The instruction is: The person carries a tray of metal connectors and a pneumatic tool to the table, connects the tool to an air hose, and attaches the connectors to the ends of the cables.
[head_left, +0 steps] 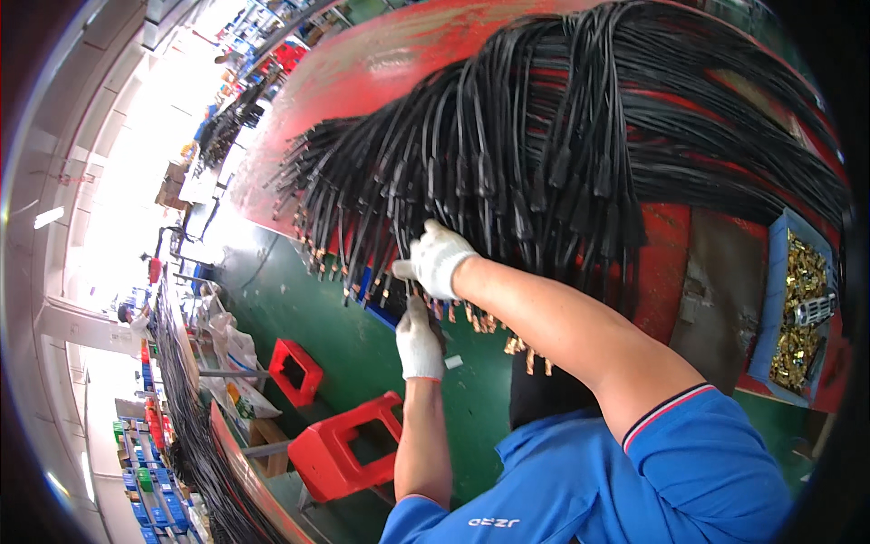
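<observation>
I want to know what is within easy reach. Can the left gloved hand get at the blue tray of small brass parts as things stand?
Probably not easily. The left hand is low among the hanging black cables' ends, while the blue tray of brass parts sits far to the right, beyond the right forearm that crosses between them.

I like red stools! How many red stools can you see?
2: one red stool on the green floor, another red stool nearer, lower in the picture. More may be hidden.

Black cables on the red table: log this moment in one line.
black cables: draped over red table | right hand: gloved, gripping black cables | left hand: gloved, at their lower ends | blue tray: brass terminals
</observation>
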`<state>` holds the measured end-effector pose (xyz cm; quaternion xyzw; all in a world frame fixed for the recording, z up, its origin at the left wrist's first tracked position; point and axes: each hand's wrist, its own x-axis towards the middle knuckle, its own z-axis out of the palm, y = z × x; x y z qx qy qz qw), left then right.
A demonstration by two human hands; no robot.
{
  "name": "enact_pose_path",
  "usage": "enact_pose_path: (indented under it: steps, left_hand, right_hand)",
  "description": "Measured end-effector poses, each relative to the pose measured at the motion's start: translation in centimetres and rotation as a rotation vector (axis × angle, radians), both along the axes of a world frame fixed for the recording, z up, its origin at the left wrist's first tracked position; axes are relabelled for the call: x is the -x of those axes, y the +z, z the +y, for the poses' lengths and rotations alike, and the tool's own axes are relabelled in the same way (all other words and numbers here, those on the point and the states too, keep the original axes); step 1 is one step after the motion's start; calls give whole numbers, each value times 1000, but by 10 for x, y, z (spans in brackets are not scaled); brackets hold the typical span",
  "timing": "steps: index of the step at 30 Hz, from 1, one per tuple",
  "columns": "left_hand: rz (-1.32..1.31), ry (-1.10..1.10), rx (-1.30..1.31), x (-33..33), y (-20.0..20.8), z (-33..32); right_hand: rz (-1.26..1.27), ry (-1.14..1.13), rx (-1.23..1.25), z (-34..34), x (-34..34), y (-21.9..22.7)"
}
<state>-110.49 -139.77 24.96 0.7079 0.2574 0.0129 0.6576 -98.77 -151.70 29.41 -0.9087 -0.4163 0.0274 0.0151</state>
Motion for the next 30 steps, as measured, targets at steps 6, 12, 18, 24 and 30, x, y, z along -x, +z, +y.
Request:
enact_pose_path:
  steps: [6, 12, 18, 24, 30]
  left_hand:
    - [25, -2, 27, 18, 21, -12]
    - [15, 195, 400, 115, -4, 35]
    - [-177, 212, 503, 63, 26, 68]
    - [-250, -152, -1044, -12, 28, 30]
    - [23, -440, -918, -36, 52, 42]
  right_hand:
    - [47, 10, 6, 1, -1, 0]
    - [1, 25, 13, 5, -1, 7]
    - [44, -29, 15, 3, -1, 5]
    - [60, -64, 22, 14, 1, -6]
    - [-14, -36, 15, 10, 2, 2]
